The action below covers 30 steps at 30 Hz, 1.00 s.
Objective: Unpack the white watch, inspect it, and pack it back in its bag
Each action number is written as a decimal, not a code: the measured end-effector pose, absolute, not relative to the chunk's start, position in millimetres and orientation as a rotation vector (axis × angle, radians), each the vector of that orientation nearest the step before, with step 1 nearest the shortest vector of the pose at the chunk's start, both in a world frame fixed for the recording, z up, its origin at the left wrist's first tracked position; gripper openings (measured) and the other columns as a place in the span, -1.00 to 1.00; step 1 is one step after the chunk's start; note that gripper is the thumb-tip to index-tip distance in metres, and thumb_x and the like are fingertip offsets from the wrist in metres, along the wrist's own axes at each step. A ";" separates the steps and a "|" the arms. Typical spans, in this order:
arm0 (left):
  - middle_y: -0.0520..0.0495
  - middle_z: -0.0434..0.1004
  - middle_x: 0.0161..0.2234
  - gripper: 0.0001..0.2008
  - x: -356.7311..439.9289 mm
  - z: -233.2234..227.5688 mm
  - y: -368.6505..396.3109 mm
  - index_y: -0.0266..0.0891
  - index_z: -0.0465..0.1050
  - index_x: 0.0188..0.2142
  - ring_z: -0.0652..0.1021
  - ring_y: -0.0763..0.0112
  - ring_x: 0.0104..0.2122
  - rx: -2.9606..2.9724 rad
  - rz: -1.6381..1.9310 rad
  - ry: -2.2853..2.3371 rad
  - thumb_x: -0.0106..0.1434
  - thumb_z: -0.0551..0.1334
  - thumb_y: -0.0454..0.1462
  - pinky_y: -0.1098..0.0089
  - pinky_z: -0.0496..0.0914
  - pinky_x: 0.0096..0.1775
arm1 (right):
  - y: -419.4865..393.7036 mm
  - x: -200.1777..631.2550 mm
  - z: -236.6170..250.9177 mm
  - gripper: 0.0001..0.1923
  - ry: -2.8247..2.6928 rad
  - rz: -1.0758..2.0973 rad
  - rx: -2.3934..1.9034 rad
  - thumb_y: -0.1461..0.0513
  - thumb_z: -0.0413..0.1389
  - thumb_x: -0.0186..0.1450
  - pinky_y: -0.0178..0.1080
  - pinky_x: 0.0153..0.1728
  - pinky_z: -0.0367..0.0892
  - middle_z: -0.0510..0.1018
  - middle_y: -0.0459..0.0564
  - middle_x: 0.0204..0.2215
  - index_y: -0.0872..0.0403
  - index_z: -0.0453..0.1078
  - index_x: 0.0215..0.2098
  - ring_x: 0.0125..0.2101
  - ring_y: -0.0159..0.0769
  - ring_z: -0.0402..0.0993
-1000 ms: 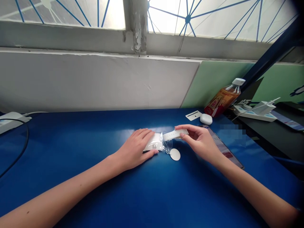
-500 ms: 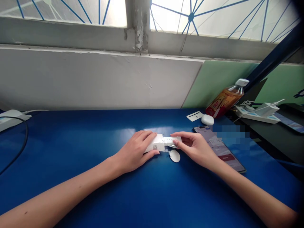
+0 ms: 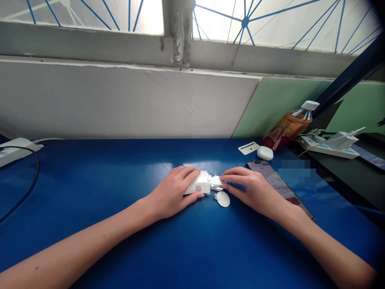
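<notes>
Since prev frame: white strip [image 3: 215, 181] pushed further into small white box [image 3: 201, 184] w/ right hand [image 3: 251, 188] fingertips pinching it; left hand [image 3: 174, 192] still clamping box.

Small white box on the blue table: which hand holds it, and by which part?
The left hand holds the small white box by its left end; the right hand presses at its open right end.

Small white box [image 3: 201, 185] flat on blue table [image 3: 120, 180].

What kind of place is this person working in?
Probably a workshop or small assembly bench. The blue worktable stands against a worn wall under windows, the hands handle a small white box, and a power strip and phone lie nearby.
</notes>
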<state>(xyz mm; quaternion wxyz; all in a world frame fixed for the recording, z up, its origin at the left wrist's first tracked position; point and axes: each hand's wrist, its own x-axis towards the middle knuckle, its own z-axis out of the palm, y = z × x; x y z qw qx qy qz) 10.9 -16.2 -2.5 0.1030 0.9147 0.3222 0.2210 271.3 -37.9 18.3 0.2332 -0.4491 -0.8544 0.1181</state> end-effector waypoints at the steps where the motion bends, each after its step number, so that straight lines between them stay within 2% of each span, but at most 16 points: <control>1: -0.26 0.37 0.10 -0.52 11.0 -2.8 -16.2 -0.25 0.22 0.18 0.39 0.07 0.07 2.702 0.656 0.946 0.36 0.14 -0.07 0.08 0.35 0.04 | -38.6 268.1 15.1 -0.79 -2.328 0.327 -1.222 0.19 0.06 0.36 -0.10 -0.19 0.46 0.58 0.06 -0.16 0.00 0.53 -0.14 -0.21 -0.16 0.52; 9: -0.26 0.41 0.07 -0.53 11.8 -3.5 -16.4 -0.26 0.26 0.15 0.40 0.05 0.04 2.725 0.682 0.969 0.34 0.15 -0.07 0.04 0.31 0.06 | -38.3 267.0 14.6 -0.76 -2.340 0.149 -1.272 0.14 0.08 0.35 -0.10 -0.21 0.43 0.60 0.07 -0.18 0.04 0.51 -0.12 -0.19 -0.12 0.48; 13: -0.27 0.42 0.05 -0.53 12.2 -2.5 -16.4 -0.28 0.28 0.13 0.41 0.04 0.02 2.727 0.680 0.994 0.34 0.15 -0.06 0.01 0.30 0.05 | -40.4 275.8 26.1 -0.69 -2.401 0.194 -1.389 0.15 0.03 0.37 -0.14 -0.35 0.43 0.64 0.05 -0.25 0.03 0.44 0.02 -0.35 -0.17 0.54; 15: -0.27 0.42 0.05 -0.54 12.1 -2.8 -16.4 -0.26 0.28 0.13 0.41 0.04 0.02 2.720 0.694 0.996 0.34 0.15 -0.06 0.02 0.31 0.05 | -42.4 276.3 28.7 -0.64 -2.425 0.226 -1.392 0.15 0.01 0.37 -0.16 -0.38 0.42 0.65 0.04 -0.24 0.01 0.37 0.11 -0.35 -0.16 0.56; 21: -0.26 0.41 0.06 -0.55 11.9 -3.4 -16.2 -0.23 0.29 0.13 0.41 0.04 0.03 2.707 0.703 0.983 0.34 0.15 -0.06 0.05 0.33 0.03 | -44.6 272.5 26.0 -0.60 -2.437 0.298 -1.351 0.16 0.00 0.37 -0.14 -0.32 0.45 0.62 0.05 -0.13 -0.01 0.32 0.16 -0.32 -0.17 0.58; 25: -0.24 0.42 0.04 -0.57 12.7 -2.9 -15.8 -0.23 0.30 0.11 0.42 0.05 0.01 2.709 0.706 0.970 0.34 0.16 -0.07 0.04 0.31 0.04 | -45.8 267.1 19.3 -0.61 -2.459 0.323 -1.313 0.19 -0.03 0.39 -0.10 -0.21 0.46 0.58 0.09 -0.06 0.02 0.29 0.16 -0.17 -0.11 0.56; 30: -0.24 0.41 0.04 -0.58 12.7 -2.9 -16.3 -0.25 0.29 0.10 0.41 0.07 0.02 2.712 0.696 0.972 0.33 0.17 -0.10 0.06 0.31 0.05 | -49.8 256.9 13.2 -0.54 -2.501 0.365 -1.224 0.24 -0.05 0.38 -0.06 -0.24 0.46 0.58 0.14 -0.15 0.11 0.18 0.23 -0.20 -0.09 0.51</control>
